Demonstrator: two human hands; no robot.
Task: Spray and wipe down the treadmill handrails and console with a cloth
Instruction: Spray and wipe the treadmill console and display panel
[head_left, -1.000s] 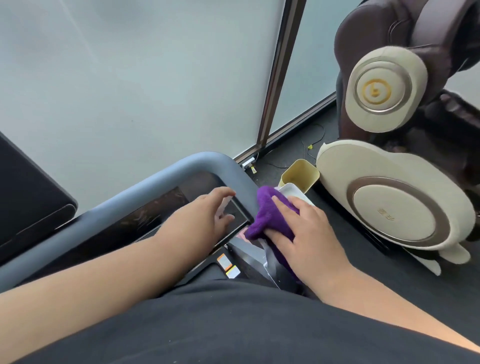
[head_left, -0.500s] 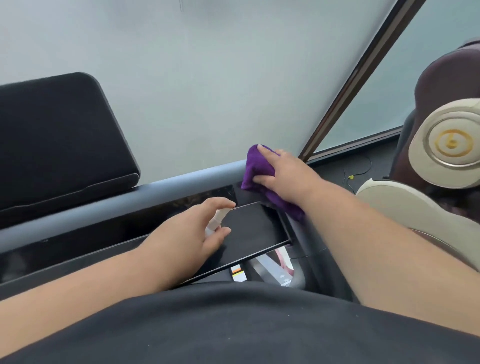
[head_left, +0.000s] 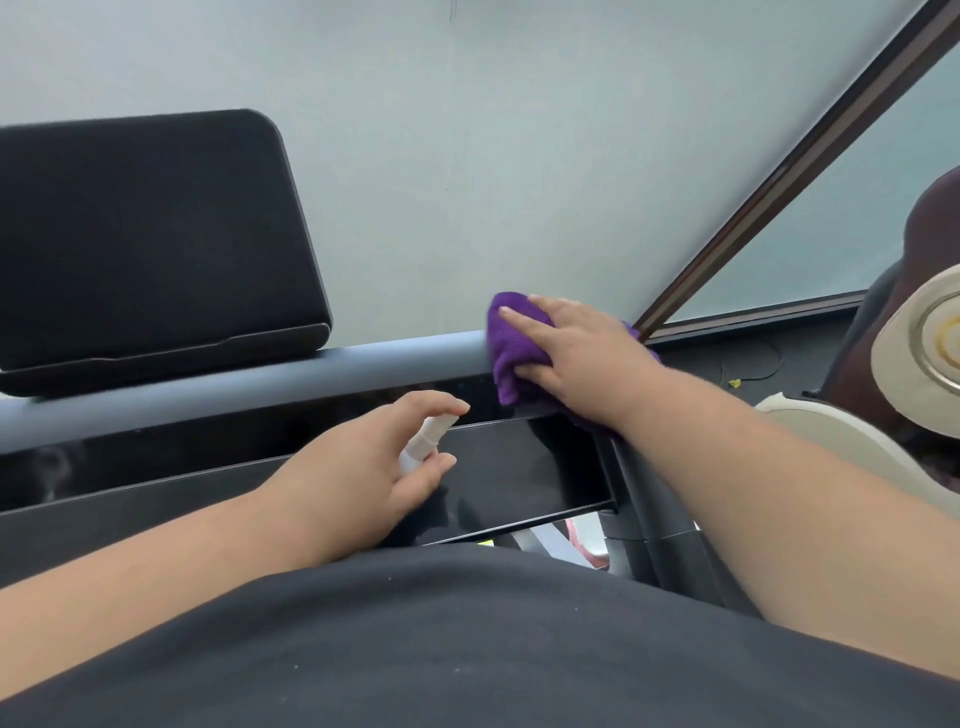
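A grey handrail (head_left: 311, 376) runs across the treadmill's front, above the glossy black console (head_left: 509, 467). My right hand (head_left: 576, 358) presses a purple cloth (head_left: 511, 348) flat onto the right end of the rail, fingers spread over it. My left hand (head_left: 374, 478) hovers over the console and grips a small white spray bottle (head_left: 423, 441), index finger on its top, nozzle pointing towards the rail. Most of the bottle is hidden in my palm. A black tablet holder (head_left: 150, 244) stands up behind the rail at the left.
A frosted glass wall with a dark brown frame post (head_left: 779, 208) stands just behind the treadmill. A brown and cream massage chair (head_left: 914, 353) sits close at the right. My black shirt fills the bottom of the view.
My right hand has carried the cloth from the right side rail up onto the front rail's right end. The view has swung left and up. My left hand still holds the bottle over the console.
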